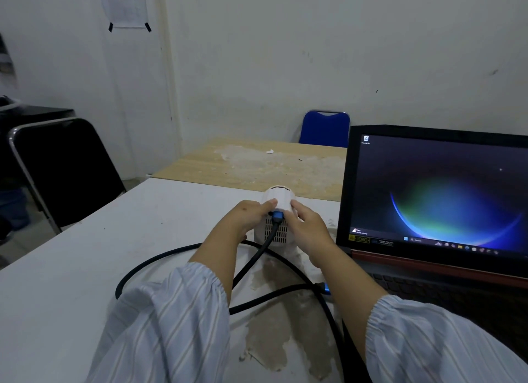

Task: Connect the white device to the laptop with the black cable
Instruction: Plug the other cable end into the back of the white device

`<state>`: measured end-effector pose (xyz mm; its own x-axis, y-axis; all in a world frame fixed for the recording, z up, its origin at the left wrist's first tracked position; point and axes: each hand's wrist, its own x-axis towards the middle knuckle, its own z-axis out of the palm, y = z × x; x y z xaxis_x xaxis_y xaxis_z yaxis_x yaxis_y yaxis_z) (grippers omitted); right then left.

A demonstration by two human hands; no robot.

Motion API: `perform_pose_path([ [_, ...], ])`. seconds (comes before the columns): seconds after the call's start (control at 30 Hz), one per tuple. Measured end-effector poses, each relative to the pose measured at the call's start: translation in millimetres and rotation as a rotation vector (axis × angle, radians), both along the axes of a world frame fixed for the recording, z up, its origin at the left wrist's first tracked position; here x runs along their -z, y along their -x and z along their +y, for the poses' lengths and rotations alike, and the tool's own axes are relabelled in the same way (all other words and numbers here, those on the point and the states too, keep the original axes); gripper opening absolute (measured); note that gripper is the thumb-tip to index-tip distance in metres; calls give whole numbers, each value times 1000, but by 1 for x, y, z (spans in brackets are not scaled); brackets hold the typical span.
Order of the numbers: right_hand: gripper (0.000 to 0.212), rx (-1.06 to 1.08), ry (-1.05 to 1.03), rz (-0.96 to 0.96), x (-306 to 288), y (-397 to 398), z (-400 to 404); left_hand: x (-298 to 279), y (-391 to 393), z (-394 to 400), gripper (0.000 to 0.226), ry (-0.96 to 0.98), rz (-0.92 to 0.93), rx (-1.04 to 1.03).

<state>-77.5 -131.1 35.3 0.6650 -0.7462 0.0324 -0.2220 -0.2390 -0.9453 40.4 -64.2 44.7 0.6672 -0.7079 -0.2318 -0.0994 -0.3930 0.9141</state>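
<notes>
The white device (279,197) stands on the white table (85,268), its vented back facing me. The blue-tipped plug (277,216) of the black cable (160,258) sits in a port on that back. My left hand (248,215) holds the device's left side, fingers touching the plug. My right hand (307,225) rests against the device's right side. The cable loops across the table toward the open laptop (437,194) on the right. Its other blue-tipped end (324,287) lies at the laptop's left edge; I cannot tell whether it is plugged in.
A black chair (63,171) stands at the table's left. Behind lies a wooden-topped table (257,165) with a blue chair (325,128) at its far side. The white tabletop has worn, peeled patches (283,334) near me. A wall closes the back.
</notes>
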Motion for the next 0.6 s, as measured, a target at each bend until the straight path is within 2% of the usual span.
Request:
perform_pose_path([
  [0.23, 52, -104, 205, 74, 7, 8, -11, -4, -4, 4, 52, -48, -7, 96],
  [0.37, 58, -119, 290, 146, 10, 8, -16, -6, -1, 6, 54, -59, -26, 125],
  [0.6, 62, -122, 368, 173, 12, 8, -21, -11, 4, 9, 52, -37, -42, 149],
])
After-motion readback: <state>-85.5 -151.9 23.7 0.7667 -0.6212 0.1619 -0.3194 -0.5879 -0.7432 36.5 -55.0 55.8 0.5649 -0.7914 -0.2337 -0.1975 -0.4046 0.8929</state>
